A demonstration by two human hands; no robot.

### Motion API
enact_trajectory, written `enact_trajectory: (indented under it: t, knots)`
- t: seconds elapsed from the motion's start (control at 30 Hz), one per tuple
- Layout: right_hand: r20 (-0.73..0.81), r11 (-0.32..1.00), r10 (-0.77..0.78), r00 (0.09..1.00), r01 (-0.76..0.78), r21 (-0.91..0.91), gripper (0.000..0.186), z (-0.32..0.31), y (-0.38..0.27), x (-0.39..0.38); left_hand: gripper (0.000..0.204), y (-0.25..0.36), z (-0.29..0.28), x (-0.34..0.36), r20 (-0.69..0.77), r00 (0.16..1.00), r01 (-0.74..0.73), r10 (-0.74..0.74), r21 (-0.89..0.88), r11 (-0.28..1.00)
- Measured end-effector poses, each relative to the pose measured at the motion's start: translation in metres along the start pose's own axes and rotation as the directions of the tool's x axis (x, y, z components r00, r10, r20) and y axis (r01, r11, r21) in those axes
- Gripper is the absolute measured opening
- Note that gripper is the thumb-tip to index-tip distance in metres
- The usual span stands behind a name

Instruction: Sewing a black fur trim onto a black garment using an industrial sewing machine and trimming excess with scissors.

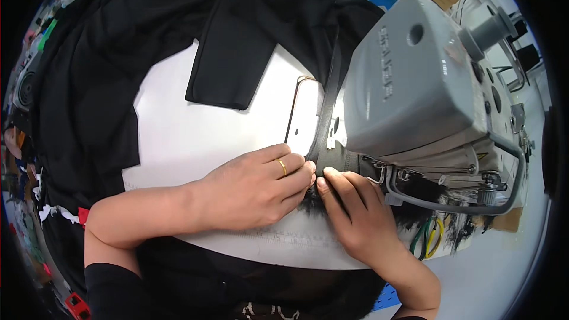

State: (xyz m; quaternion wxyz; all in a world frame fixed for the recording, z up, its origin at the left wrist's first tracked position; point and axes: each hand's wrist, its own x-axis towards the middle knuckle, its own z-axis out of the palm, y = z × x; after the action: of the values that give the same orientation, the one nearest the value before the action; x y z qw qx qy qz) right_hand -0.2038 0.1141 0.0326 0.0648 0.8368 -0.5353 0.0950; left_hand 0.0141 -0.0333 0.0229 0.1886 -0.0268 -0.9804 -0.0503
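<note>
Black cloth point(335, 159) with a narrow band point(323, 123) along it runs beside the needle area of a grey sewing machine point(409, 89). My left hand point(258, 188), a ring on one finger, is closed with its fingertips pinching the cloth's near end. Close beside it, my right hand point(360, 216) grips the same cloth between thumb and fingers, just in front of the machine's needle area. The fingertips of both hands nearly meet. Black fuzzy fibres point(312, 203) show under the hands. The exact edge held is partly hidden by my fingers.
A large black garment point(89, 77) lies heaped over the left and back of the white table point(201, 142), one flat piece point(228, 65) folded forward. Green-and-yellow-handled scissors point(437, 240) lie below the machine's grey bent rod point(462, 207). More dark fuzz point(421, 195) gathers there.
</note>
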Motion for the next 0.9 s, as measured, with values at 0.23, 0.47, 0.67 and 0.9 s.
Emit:
enact_trajectory:
  t: [0.23,0.47,0.67,0.9]
  knots:
    - [0.051,1.0,0.006,0.999,-0.006,0.008,0.041,-0.009,-0.006,0.007,0.034,-0.016,0.012,-0.006,-0.152,0.988,-0.02,-0.013,-0.21,0.977]
    - [-0.013,0.998,0.028,1.0,-0.027,0.054,0.042,-0.001,-0.001,-0.002,0.03,-0.01,0.011,0.001,-0.215,0.975,0.0,-0.061,-0.274,0.962]
    - [0.013,0.998,0.035,0.999,-0.035,0.047,0.042,0.0,-0.002,-0.005,0.031,-0.012,0.017,0.0,-0.251,0.968,-0.054,0.012,-0.163,0.985]
    - [-0.026,0.987,0.083,0.996,-0.086,-0.136,0.045,0.018,0.005,-0.003,0.025,-0.021,0.018,0.013,-0.217,0.973,0.045,-0.074,-0.134,0.99]
